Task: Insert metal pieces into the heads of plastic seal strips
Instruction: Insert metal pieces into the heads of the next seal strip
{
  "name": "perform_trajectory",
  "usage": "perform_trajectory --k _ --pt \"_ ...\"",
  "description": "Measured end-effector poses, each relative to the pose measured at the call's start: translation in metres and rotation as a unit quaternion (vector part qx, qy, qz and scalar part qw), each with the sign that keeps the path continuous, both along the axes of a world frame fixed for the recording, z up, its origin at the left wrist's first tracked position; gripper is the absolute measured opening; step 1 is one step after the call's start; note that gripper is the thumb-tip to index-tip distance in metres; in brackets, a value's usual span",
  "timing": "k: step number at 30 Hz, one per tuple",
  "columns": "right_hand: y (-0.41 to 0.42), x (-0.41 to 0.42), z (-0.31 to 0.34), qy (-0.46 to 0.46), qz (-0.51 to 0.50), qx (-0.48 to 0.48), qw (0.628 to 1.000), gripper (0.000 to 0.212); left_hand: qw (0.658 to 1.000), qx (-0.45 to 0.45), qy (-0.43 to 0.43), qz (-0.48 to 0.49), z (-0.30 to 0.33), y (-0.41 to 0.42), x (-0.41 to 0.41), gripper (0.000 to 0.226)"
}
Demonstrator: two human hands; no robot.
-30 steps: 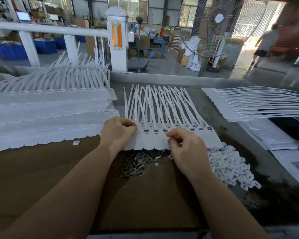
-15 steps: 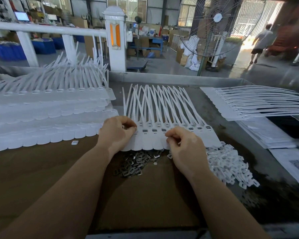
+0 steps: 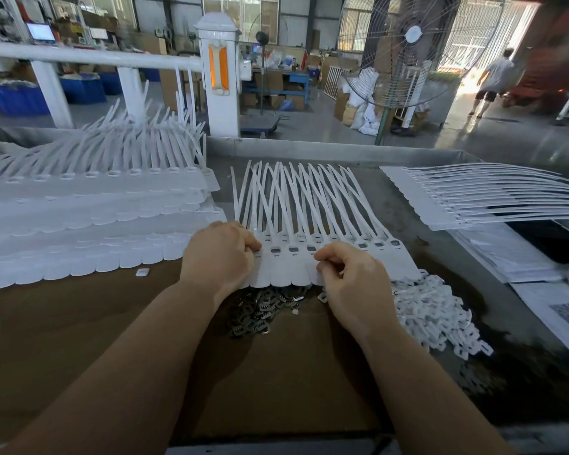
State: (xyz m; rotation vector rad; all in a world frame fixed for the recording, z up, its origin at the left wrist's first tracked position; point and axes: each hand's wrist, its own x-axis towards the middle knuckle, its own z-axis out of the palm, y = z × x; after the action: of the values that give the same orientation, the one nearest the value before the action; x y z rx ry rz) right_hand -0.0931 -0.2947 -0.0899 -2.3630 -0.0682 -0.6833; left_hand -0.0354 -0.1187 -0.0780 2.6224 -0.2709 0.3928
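At centre frame the left hand (image 3: 219,254) curls its fingers onto the left end of a joined row of white plastic seal strips (image 3: 309,224), pinching its edge. The right hand (image 3: 353,277) rests on the row's heads, fingers curled and fingertips pinched together; what they hold is too small to tell. Just below the row, between the wrists, lies a heap of grey metal pieces (image 3: 260,311). White plastic caps (image 3: 437,316) are piled to the right. Stacked strip sheets (image 3: 79,218) fill the left, another sheet (image 3: 473,198) the upper right.
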Motion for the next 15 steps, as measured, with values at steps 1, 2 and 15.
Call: perform_trajectory --k 1,2,15 --pt "0.0 0.0 0.0 0.0 -0.001 -0.001 1.0 0.013 1.0 0.013 -0.001 0.001 0.001 0.0 -0.001 0.034" --pt "0.0 0.0 0.0 0.0 -0.001 -0.002 1.0 0.013 1.0 0.02 0.0 0.004 0.001 0.0 -0.001 0.034" --pt "0.0 -0.001 0.001 -0.01 -0.013 -0.01 1.0 0.013 0.974 0.226 -0.026 0.015 0.009 -0.011 -0.01 0.034"
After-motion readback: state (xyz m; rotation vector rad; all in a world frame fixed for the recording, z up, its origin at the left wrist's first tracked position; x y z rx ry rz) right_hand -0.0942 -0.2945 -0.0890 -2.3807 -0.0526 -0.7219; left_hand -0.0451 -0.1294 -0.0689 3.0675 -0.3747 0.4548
